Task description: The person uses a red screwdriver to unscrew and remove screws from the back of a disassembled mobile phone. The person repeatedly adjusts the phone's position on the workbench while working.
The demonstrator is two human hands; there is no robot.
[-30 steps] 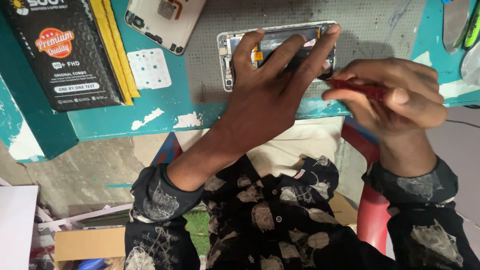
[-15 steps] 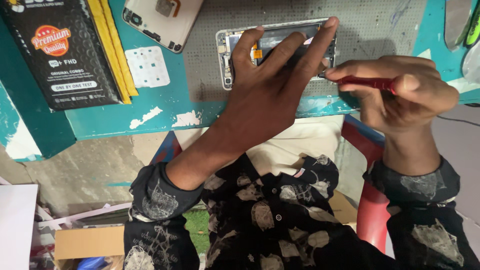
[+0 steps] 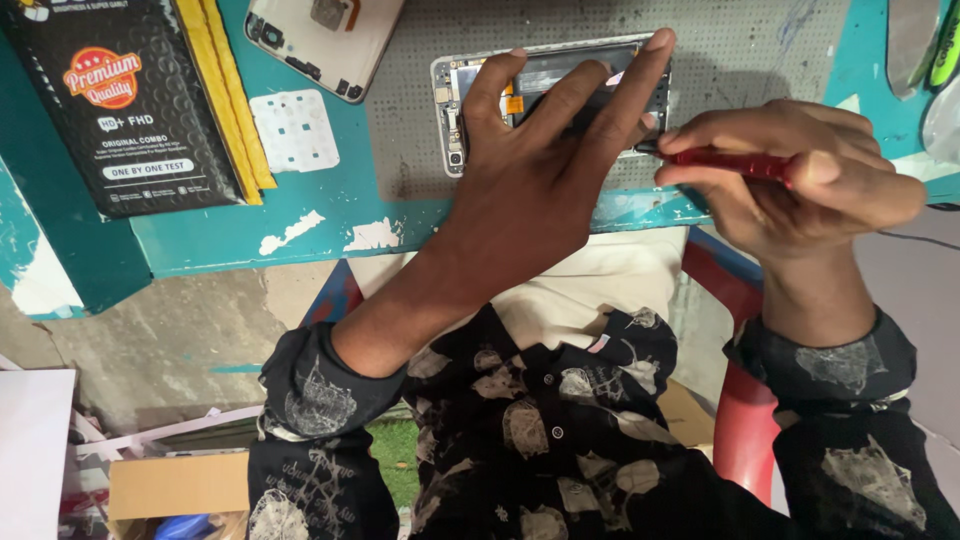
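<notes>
I see the left hand with its grip spread flat, fingers pressing the opened phone onto the grey mat on the teal surface. Right hand pinches a red screwdriver, tip at the phone's right edge.

Opened phone lies on mat atop bench; back cover to its left, w/ packet further left (at bench edge).
</notes>
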